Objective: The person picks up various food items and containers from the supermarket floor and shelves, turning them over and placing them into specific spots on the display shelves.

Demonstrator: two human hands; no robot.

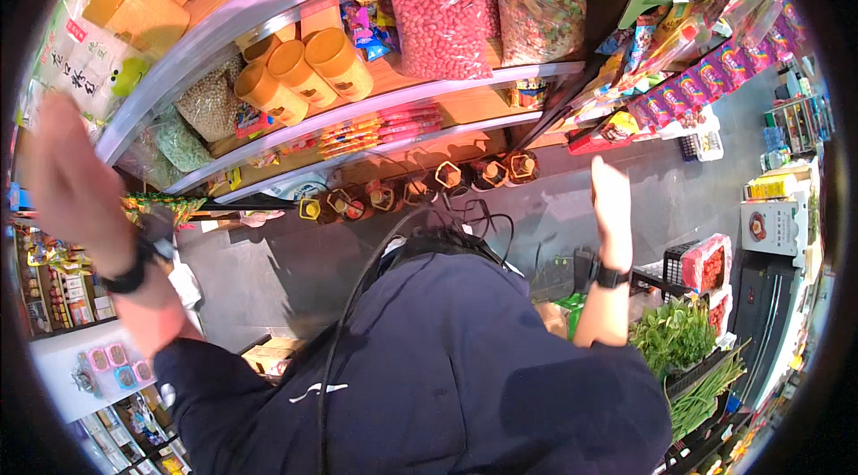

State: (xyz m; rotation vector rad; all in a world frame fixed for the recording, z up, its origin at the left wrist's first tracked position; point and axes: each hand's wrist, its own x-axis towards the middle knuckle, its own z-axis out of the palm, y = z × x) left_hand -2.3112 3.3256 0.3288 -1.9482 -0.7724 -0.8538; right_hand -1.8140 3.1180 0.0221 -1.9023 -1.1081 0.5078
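Note:
My left hand (63, 173) is raised at the far left, blurred, palm flat and holding nothing, in front of a shelf end with packets. It has a black band on the wrist. My right hand (612, 196) is raised at the right of the middle with its fingers straight, empty, above the grey floor (554, 207). A black watch sits on that wrist. Both hands are apart from the shelves. My dark blue top (447, 368) fills the lower middle, with a black cable running down it.
Curved wooden shelves hold a bag of red beans (442, 24), orange canisters (299, 73) and bags of grain. A row of dark bottles (420, 189) stands at the shelf foot. At the lower right are green leafy vegetables (675, 336) and a crate of red fruit (706, 265).

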